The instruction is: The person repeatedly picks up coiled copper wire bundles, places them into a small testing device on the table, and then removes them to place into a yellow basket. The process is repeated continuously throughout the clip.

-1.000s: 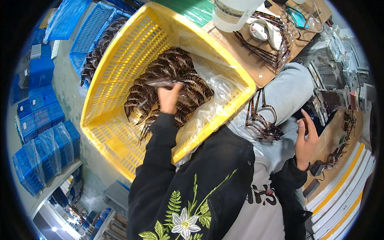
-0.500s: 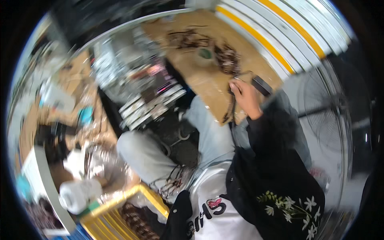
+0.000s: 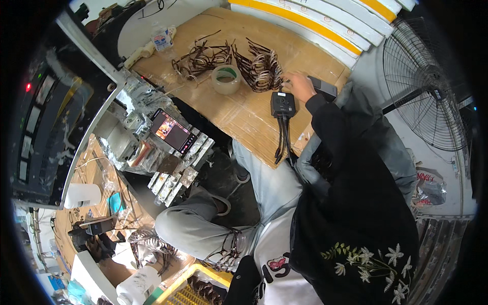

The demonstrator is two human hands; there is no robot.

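My right hand point(image 3: 301, 86) reaches over the cardboard-covered table, its fingers bent and closed. Its fingertips are beside a row of thin brown eyeglass frames point(image 3: 265, 71); what they grip, if anything, is too small to make out. Just below the fingers lies a black box point(image 3: 283, 103) with several dark cables running toward my lap. A dark grey case point(image 3: 323, 88) sits behind the hand. My left hand is out of sight; only the black left sleeve point(image 3: 241, 282) shows. More brown frames point(image 3: 230, 249) lie on my thigh.
A tape roll point(image 3: 226, 80) stands near another pile of brown frames point(image 3: 203, 56). At left, a lit phone point(image 3: 173, 131) rests on a metal machine point(image 3: 122, 134). Stacked white boxes point(image 3: 305, 25) and a fan point(image 3: 427, 84) stand right; a yellow basket point(image 3: 188, 287) is at lower left.
The view has swung left and steadied, bringing the large dark machine into sight. My right hand stays over the table, now close beside the row of frames, and the black box shows plainly below it.
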